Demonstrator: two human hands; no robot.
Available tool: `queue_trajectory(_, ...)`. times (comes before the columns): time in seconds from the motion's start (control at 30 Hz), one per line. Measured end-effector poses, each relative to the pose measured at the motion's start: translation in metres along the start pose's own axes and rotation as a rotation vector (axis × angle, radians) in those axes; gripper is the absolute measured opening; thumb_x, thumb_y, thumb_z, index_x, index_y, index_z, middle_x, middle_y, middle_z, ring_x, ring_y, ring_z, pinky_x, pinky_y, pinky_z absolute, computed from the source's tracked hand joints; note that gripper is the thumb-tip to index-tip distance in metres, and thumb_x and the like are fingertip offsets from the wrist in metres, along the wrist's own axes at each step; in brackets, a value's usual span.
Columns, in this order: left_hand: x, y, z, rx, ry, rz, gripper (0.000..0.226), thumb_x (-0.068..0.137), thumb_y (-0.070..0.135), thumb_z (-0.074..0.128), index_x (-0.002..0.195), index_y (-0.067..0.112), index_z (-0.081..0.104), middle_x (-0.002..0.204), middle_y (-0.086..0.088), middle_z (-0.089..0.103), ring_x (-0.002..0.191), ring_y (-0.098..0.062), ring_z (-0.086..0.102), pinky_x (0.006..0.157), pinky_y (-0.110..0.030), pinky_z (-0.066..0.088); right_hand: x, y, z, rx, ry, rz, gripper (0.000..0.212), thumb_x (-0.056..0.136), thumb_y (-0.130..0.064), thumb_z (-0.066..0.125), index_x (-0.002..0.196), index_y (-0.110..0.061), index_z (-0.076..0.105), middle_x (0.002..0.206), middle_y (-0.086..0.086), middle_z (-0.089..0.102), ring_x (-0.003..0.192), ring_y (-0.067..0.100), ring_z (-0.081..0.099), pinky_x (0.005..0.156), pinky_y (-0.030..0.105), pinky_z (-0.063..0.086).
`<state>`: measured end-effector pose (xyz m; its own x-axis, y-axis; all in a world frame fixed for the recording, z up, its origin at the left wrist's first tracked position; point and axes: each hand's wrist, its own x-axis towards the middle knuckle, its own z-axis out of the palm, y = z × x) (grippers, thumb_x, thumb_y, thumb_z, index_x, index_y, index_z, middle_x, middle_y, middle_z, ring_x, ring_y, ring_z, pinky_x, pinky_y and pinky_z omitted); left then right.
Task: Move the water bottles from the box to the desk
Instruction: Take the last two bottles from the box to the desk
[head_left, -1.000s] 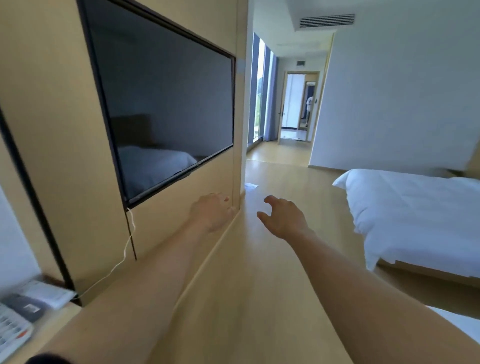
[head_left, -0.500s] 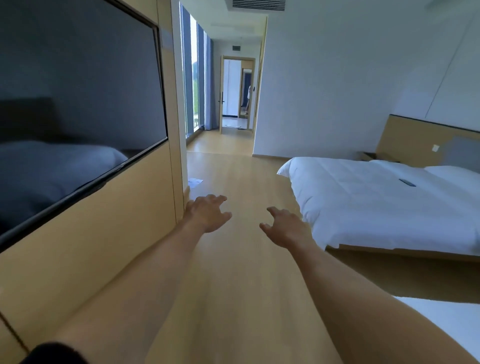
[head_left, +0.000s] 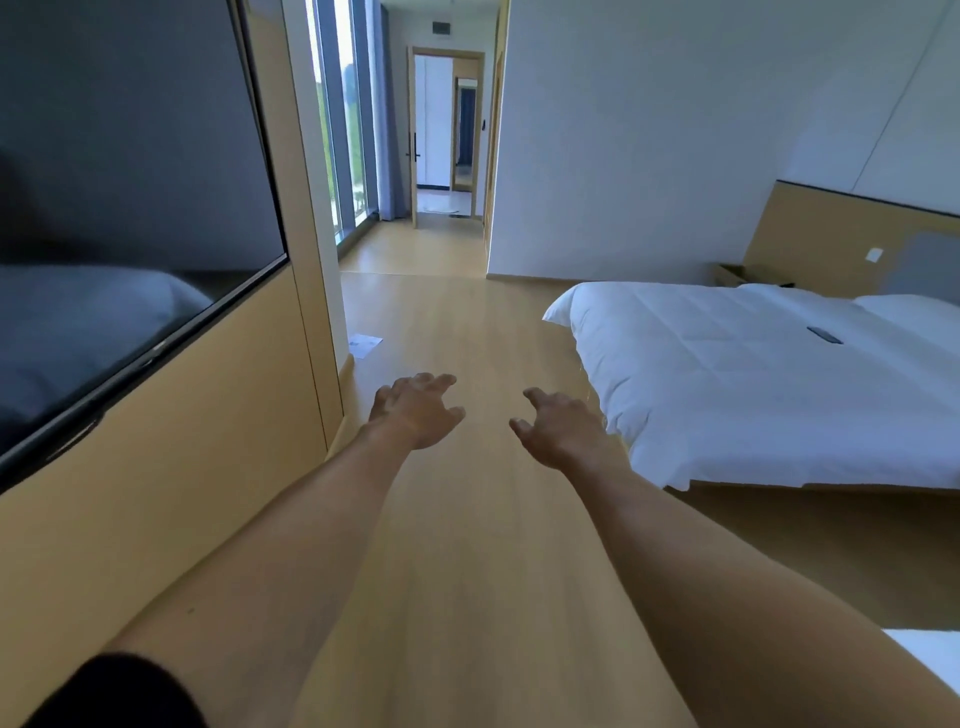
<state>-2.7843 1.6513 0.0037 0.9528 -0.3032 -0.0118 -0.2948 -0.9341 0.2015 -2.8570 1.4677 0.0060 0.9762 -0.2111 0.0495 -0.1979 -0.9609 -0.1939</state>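
Leftmost, a large black flat television screen (head_left: 119, 197) sits set into a light wood wall panel (head_left: 171, 467), flush with it so the walkway beside it stays free; its dark glass mirrors the bed. Just past the panel's end, tall window glass with grey-blue curtains (head_left: 387, 130) runs along a short corridor to an open wooden doorway (head_left: 447, 135). A small white sheet of paper (head_left: 365, 345) lies on the pale wooden floor (head_left: 467, 322) beside the foot of the panel.

Over the middle of that floor both bare arms reach forward. The left hand (head_left: 418, 410) is palm down, fingers spread and loosely bent, holding nothing. The right hand (head_left: 558, 428) is near it but apart, also empty, with fingers relaxed and slightly curled. Held out like this with nothing in them, the hands look to be between loads, probably on a walk toward whatever must be fetched.

To the right stands a bed with a white quilt (head_left: 753, 374), a small dark flat object (head_left: 824, 334) lying on top, against a light wood headboard (head_left: 831, 234).

Neither the water bottles, the box nor the counter can be seen, so their place cannot be told; judging by that, the carrying has yet to resume, and the next move calls for finding the box
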Motion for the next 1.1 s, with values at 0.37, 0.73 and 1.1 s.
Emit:
queue_trajectory(0.37,0.205,0.031,0.015,0.024,0.051,-0.004,0.059,0.099,0.054,0.043,0.154,0.037,0.030,0.160,0.005,0.033,0.146,-0.024,0.031,0.119,-0.045,0.017,0.214,0.054,0.027,0.091,0.003,-0.008,0.055,0.100,-0.051,0.042,0.149,-0.026,0.037,0.144,0.009,0.049,0.133,0.029,0.046,0.103,0.041,0.040)
queue_trajectory(0.73,0.412,0.070,-0.012,0.008,0.115,-0.045,0.059,0.101,0.052,0.043,0.156,0.035,0.029,0.162,0.003,0.031,0.148,-0.025,0.029,0.120,-0.045,0.023,0.435,0.102,0.004,0.078,-0.004,-0.054,0.053,0.101,-0.050,0.042,0.148,-0.026,0.038,0.144,0.009,0.048,0.133,0.029,0.045,0.104,0.041,0.039)
queue_trajectory(1.1,0.640,0.046,0.010,-0.042,0.100,-0.015,0.060,0.100,0.053,0.043,0.156,0.037,0.028,0.162,0.004,0.031,0.148,-0.025,0.029,0.121,-0.045,0.021,0.642,0.106,0.039,0.028,-0.025,-0.003,0.053,0.101,-0.050,0.041,0.148,-0.026,0.037,0.143,0.008,0.048,0.132,0.029,0.043,0.104,0.041,0.038)
